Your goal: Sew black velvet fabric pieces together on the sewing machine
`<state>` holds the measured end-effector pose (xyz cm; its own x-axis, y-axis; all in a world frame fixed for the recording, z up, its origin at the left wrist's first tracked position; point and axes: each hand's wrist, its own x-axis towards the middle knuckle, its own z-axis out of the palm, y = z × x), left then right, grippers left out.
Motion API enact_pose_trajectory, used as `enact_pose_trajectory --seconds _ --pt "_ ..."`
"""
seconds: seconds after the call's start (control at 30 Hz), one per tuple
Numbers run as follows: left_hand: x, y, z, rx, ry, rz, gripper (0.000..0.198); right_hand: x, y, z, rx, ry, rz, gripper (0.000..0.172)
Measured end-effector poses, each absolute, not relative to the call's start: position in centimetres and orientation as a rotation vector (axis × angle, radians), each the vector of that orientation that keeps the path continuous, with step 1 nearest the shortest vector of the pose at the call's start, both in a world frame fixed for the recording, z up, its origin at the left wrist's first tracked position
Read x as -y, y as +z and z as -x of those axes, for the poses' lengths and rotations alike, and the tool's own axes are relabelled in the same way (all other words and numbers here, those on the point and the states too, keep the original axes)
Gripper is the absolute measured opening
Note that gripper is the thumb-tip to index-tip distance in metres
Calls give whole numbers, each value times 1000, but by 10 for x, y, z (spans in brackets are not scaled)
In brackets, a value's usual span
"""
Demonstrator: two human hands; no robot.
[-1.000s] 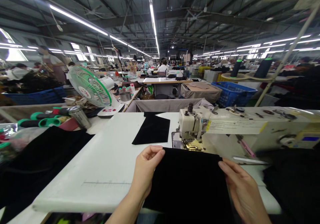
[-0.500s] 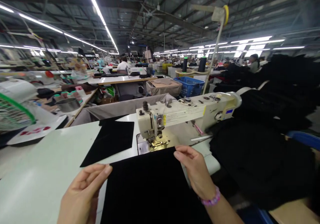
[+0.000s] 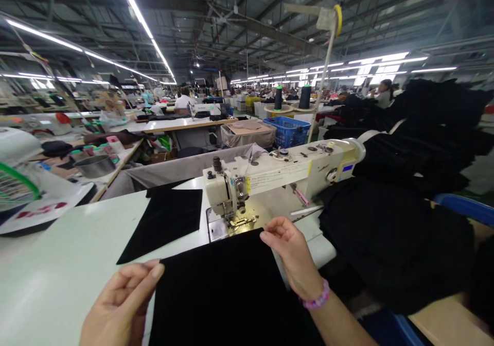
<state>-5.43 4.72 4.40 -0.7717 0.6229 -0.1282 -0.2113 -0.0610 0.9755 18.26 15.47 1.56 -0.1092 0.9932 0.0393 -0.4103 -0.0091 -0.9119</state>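
A black fabric panel is stretched between my two hands, its lower part running out of the frame. My left hand pinches its far left corner between thumb and fingers. At the far right corner, my right hand grips the edge the same way; a beaded bracelet circles that wrist. Just beyond the panel's far edge stands a sewing machine, with its needle area and metal plate a short way from the cloth. Another black fabric piece lies flat on the white table, left of the machine.
Heaps of black fabric crowd the right side, near a blue bin. A thread stand pole rises behind the machine. A blue basket sits farther back. At left are a fan and a metal bowl.
The view has turned slightly, so the scene sits a little farther left. Both hands keep hold of the fabric panel's corners, with little change in their position relative to the machine.
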Motion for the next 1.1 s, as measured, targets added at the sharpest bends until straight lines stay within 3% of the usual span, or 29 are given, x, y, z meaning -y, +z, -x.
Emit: enact_pose_trajectory --seconds 0.17,0.3,0.4,0.5,0.67,0.77,0.93,1.1 --pt "-54 65 68 -1693 1869 -551 48 -153 20 -187 1049 1509 844 37" --pt "-67 113 91 -1808 1731 -1022 38 -134 29 -192 1196 1667 792 33" --pt "-94 137 97 -1847 1311 -1451 25 -108 23 -191 1362 1775 767 30" --pt "-134 116 86 -1860 796 -1769 14 -84 -5 -185 1432 1757 863 26" --pt "-175 26 58 -1860 800 -1793 20 -73 -66 -184 1597 1380 1020 6" --pt "-172 -8 52 -1878 904 -1780 16 -78 -76 -194 1864 1080 905 12" --pt "-164 -20 55 -1883 1006 -1729 12 -92 -64 -212 2236 469 458 27" --pt "-170 -20 55 -1870 1017 -1705 11 -101 -61 -213 2351 175 381 23"
